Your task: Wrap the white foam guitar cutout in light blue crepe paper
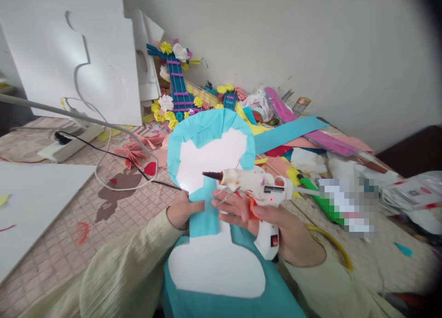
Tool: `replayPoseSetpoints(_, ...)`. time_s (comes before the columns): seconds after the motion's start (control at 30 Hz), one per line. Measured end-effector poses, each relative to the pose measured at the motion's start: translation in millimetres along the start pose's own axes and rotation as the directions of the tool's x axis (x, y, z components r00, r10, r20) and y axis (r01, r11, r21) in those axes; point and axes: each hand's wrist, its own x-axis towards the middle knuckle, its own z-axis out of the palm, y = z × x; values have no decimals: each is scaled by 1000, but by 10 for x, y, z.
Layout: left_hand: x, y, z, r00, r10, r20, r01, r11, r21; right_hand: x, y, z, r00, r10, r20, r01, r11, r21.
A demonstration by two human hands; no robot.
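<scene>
A white guitar-shaped board point(217, 267) stands in front of me, with turquoise crepe paper point(210, 122) folded over the rim of its upper lobe. A flap of the same paper covers part of its narrow waist. My left hand point(181, 210) grips the waist from the left, thumb pressed on the flap, other fingers mostly hidden. In my right hand point(281, 223) is a white hot glue gun point(255, 186), its dark nozzle pointing left in front of the board and its red light lit. Several fingers of that hand stretch towards the waist, past the orange trigger.
Behind stands a blue paper guitar point(177, 80) with paper flowers. White cut-out panels point(110, 73) lean at the left. A power strip point(69, 143) and loose cables lie on the table. Paper strips point(293, 132), a green packet point(319, 200) and scraps crowd the right side.
</scene>
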Motion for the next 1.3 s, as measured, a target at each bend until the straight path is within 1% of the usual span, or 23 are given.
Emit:
replayPoseSetpoints(0.07, -3, -2, -1, 1000, -12, -5, 12, 1000, -7, 1, 3, -20, 1000, 1, 20, -1, 1000, -10)
replayPoseSetpoints(0.23, 60, -65, -42, 1000, -30, 0, 30, 999, -42, -3, 7, -44, 1000, 8, 4, -8, 1000, 1)
replayPoseSetpoints(0.33, 67, -65, -36, 998, -55, -5, 55, 998, -35, -9, 3, -54, 1000, 1, 6, -1, 1000, -1)
replayPoseSetpoints(0.4, 51, -39, -15, 997, -80, 16, 81, 997, -19, -11, -2, -59, 1000, -1, -10, 1, 1000, 6)
replayPoseSetpoints(0.47, 35, -6, 6, 994, -91, 59, 92, 996, -6, -10, -3, -68, 1000, 5, -24, -5, 1000, 16)
replayPoseSetpoints(0.57, 31, 19, 20, 988, -112, 103, 113, 993, -9, -5, 5, -91, 1000, -1, -10, 2, 1000, 31)
replayPoseSetpoints(0.67, 58, -8, 5, 988, -130, 80, 132, 991, -30, -1, 18, -118, 1000, -13, 5, 13, 999, 39)
replayPoseSetpoints(0.77, 84, -56, -16, 995, -99, 33, 101, 993, -63, 3, 27, -135, 1000, -15, 7, 15, 999, 30)
replayPoseSetpoints(0.87, 70, -59, -15, 997, -71, 24, 73, 994, -81, 12, 27, -133, 1000, -15, -10, 15, 1000, 12)
replayPoseSetpoints(0.97, 24, -7, 8, 994, -68, 87, 74, 995, -66, 19, 27, -115, 999, 0, -35, 0, 1000, 2)
replayPoseSetpoints(1.07, 4, 36, 26, 986, -91, 141, 94, 995, -16, 21, 28, -93, 999, 14, -49, -14, 1000, -5)
replayPoseSetpoints(1.17, 29, 40, 23, 986, -120, 118, 119, 993, 13, 25, 23, -83, 1000, 4, -28, -5, 1000, -26)
replayPoseSetpoints(1.3, 51, 45, 34, 985, -169, 41, 170, 985, -22, 3, -32, -93, 999, -29, -25, 27, 996, -87)
